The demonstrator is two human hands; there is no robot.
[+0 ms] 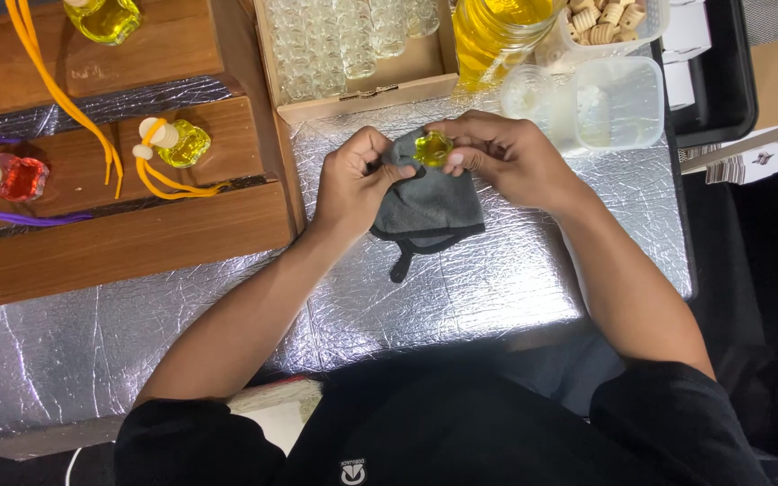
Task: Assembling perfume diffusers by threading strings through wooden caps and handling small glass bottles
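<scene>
Two hands meet over the foil-covered table (497, 279): the left hand (353, 184) bunches a grey cloth (429, 211) while the right hand (502, 157) pinches a small bottle of yellow liquid (432, 148) against it, both hands closed on bottle and cloth together. Judging by the scene, the wiping is under way – the bottle has no stopper or cord yet (unlike the corded yellow bottle (182, 142) and red bottle (18, 175) on the wooden stand (119, 243)) – and a box of empty glass bottles (353, 40) suggests many remain.
</scene>
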